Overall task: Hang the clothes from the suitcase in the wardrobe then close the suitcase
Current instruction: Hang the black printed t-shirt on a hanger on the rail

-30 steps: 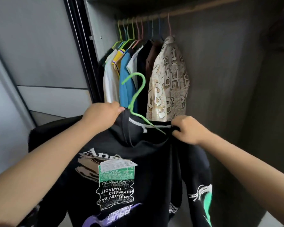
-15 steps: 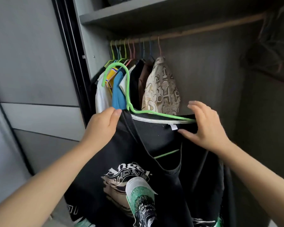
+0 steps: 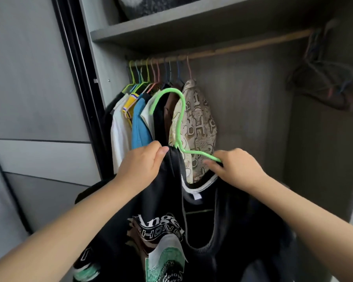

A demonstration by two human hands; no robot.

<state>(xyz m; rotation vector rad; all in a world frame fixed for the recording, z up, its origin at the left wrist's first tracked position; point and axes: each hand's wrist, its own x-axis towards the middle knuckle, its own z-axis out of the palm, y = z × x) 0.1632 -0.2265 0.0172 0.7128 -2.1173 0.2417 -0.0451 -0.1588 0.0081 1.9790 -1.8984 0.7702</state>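
Note:
A black printed T-shirt (image 3: 208, 231) hangs on a light green hanger (image 3: 179, 119), held up in front of the open wardrobe. My left hand (image 3: 141, 167) grips the shirt's left shoulder beside the hanger's neck. My right hand (image 3: 234, 167) holds the hanger's right arm together with the collar. The hook points up and left, well below the wooden rail (image 3: 232, 50). Several shirts (image 3: 194, 127) hang on coloured hangers at the rail's left end. The suitcase is out of view.
A shelf (image 3: 192, 25) with a dark bundle sits above the rail. Spare hangers (image 3: 322, 78) hang bunched at the rail's right end. Bare rail runs between them and the hung shirts. The grey sliding door (image 3: 35, 98) stands at the left.
The shirt and hanger have risen toward the rail, and the hook has turned upright. My right hand went from flat against the collar to gripping the hanger's arm.

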